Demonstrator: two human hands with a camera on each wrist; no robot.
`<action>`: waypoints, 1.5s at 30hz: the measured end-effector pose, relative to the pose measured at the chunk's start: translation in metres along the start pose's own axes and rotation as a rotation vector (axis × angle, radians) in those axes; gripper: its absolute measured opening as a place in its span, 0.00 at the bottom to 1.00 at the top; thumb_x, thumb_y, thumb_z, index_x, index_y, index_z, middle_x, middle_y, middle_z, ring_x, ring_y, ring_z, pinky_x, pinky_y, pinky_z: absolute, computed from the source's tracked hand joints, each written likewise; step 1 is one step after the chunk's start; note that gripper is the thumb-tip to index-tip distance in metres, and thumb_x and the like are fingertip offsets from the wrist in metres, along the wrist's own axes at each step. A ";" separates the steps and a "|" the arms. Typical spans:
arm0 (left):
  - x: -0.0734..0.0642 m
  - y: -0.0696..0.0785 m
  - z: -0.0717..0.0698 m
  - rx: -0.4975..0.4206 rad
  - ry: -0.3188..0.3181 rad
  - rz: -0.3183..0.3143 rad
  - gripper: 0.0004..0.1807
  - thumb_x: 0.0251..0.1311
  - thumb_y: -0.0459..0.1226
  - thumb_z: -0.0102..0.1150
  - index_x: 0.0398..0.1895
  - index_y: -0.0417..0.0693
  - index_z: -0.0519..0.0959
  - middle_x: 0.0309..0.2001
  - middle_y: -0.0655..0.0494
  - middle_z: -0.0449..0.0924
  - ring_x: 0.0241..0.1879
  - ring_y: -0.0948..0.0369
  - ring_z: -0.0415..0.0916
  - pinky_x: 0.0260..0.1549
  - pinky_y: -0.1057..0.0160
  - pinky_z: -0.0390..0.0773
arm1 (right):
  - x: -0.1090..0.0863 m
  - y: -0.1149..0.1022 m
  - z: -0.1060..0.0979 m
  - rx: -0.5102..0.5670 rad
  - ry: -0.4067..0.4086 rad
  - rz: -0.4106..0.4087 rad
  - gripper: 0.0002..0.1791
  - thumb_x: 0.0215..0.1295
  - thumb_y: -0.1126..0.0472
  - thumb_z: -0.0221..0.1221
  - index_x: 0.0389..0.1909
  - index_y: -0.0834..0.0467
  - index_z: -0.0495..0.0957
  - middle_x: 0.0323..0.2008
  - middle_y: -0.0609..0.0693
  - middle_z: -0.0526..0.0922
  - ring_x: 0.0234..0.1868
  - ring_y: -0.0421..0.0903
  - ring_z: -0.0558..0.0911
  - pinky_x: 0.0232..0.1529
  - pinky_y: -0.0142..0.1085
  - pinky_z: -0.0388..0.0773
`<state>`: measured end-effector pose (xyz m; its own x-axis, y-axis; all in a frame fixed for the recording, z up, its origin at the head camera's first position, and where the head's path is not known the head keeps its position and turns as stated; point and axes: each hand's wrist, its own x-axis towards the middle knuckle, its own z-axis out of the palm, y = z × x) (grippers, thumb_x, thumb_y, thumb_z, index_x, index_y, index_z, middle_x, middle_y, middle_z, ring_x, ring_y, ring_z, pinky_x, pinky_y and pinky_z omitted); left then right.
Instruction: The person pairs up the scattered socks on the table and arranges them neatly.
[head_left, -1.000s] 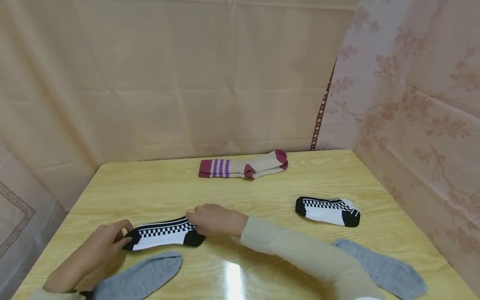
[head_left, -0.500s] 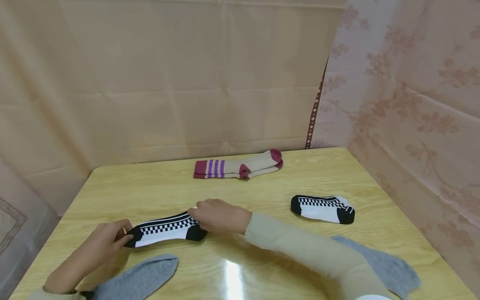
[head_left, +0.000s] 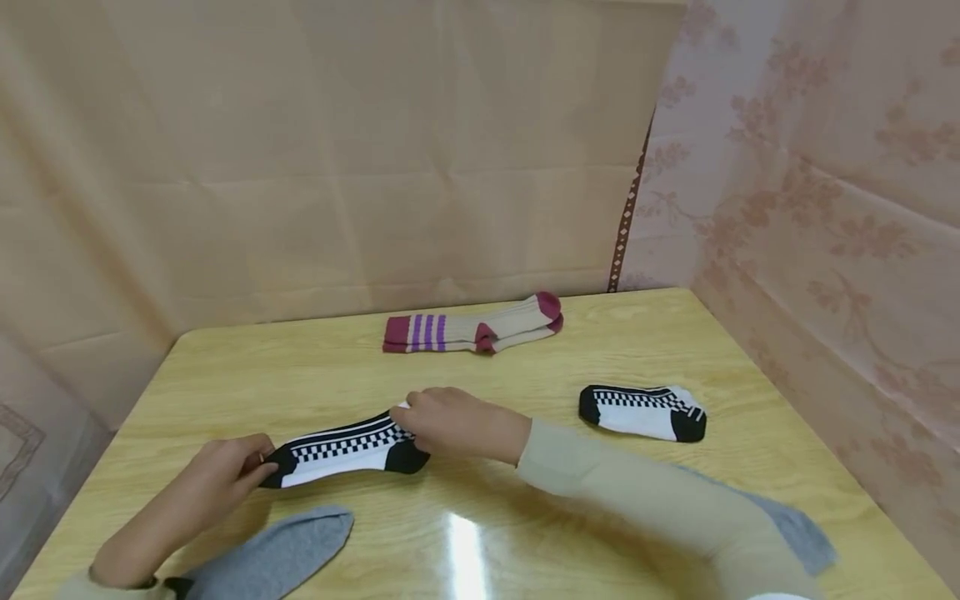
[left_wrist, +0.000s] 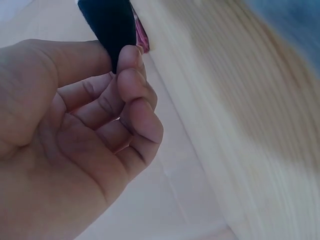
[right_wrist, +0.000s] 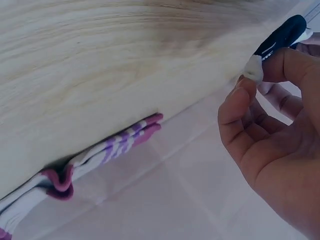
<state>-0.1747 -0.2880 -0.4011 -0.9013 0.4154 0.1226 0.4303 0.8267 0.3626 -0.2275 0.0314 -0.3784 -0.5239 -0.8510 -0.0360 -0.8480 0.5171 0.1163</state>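
A black-and-white checkered sock (head_left: 345, 451) is stretched between both hands on the left half of the table. Its black toe is pinched between thumb and fingers of the left hand (head_left: 217, 475); the left wrist view shows that black end (left_wrist: 110, 27) in the fingertips. At the cuff, the right hand (head_left: 457, 425) pinches the white edge (right_wrist: 254, 69), seen in the right wrist view. A matching checkered sock (head_left: 641, 412) lies flat to the right. One grey sock (head_left: 277, 552) lies close to the left forearm, and another grey sock (head_left: 798, 529) is partly hidden by the right sleeve.
A pair of beige socks (head_left: 461, 333) with maroon ends and purple stripes lies near the back of the wooden table (head_left: 300, 358). Behind the table hangs a beige cloth (head_left: 405, 167), and a floral cloth (head_left: 840, 208) hangs at the right.
Both hands have shifted slightly right with the checkered sock, and its cuff end has risen a little. The head view has also moved slightly. The right sleeve covers more of the right grey sock.
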 end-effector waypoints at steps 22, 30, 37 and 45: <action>0.028 0.064 0.020 -0.109 -0.184 0.135 0.13 0.60 0.26 0.63 0.25 0.49 0.73 0.20 0.67 0.70 0.20 0.73 0.62 0.16 0.70 0.68 | -0.087 0.011 0.008 0.033 0.096 0.052 0.10 0.61 0.62 0.66 0.40 0.53 0.76 0.30 0.47 0.77 0.30 0.42 0.76 0.27 0.31 0.72; 0.037 0.080 0.024 -0.116 -0.204 0.217 0.13 0.61 0.26 0.62 0.25 0.48 0.71 0.21 0.67 0.71 0.20 0.74 0.63 0.16 0.71 0.68 | -0.109 0.015 0.015 0.054 0.136 0.079 0.11 0.58 0.63 0.67 0.39 0.54 0.74 0.30 0.46 0.75 0.29 0.42 0.75 0.25 0.31 0.71; 0.041 0.093 0.031 -0.096 -0.225 0.284 0.12 0.61 0.26 0.63 0.26 0.48 0.72 0.21 0.67 0.71 0.20 0.74 0.63 0.17 0.72 0.68 | -0.129 0.014 0.018 0.073 0.147 0.114 0.11 0.57 0.64 0.67 0.36 0.53 0.74 0.28 0.45 0.74 0.27 0.40 0.73 0.23 0.29 0.70; 0.047 0.106 0.034 -0.084 -0.233 0.302 0.11 0.60 0.26 0.64 0.27 0.48 0.74 0.21 0.65 0.75 0.21 0.74 0.65 0.17 0.72 0.69 | -0.143 0.017 0.014 0.074 0.149 0.133 0.12 0.56 0.65 0.69 0.35 0.53 0.75 0.27 0.44 0.73 0.26 0.39 0.72 0.22 0.28 0.68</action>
<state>-0.1694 -0.1679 -0.3880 -0.6951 0.7184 0.0262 0.6606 0.6239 0.4176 -0.1679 0.1636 -0.3854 -0.6190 -0.7759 0.1221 -0.7784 0.6267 0.0365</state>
